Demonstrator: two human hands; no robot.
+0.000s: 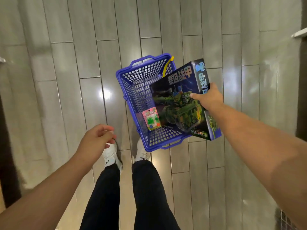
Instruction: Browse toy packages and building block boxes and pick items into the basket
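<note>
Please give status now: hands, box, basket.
Right hand grips tank box, tilted over basket rim, partly in. Left hand loose, holding nothing. Pink toy pack already inside. Nothing blocking.

The light is bright and comes from above. A strong white glare sits on the glossy floor [104, 94] beyond the left fingers [108, 132]. The plank lines bend near the edges, and the corners look soft.

Tank box [181, 103] over blue basket [132, 97]
</note>
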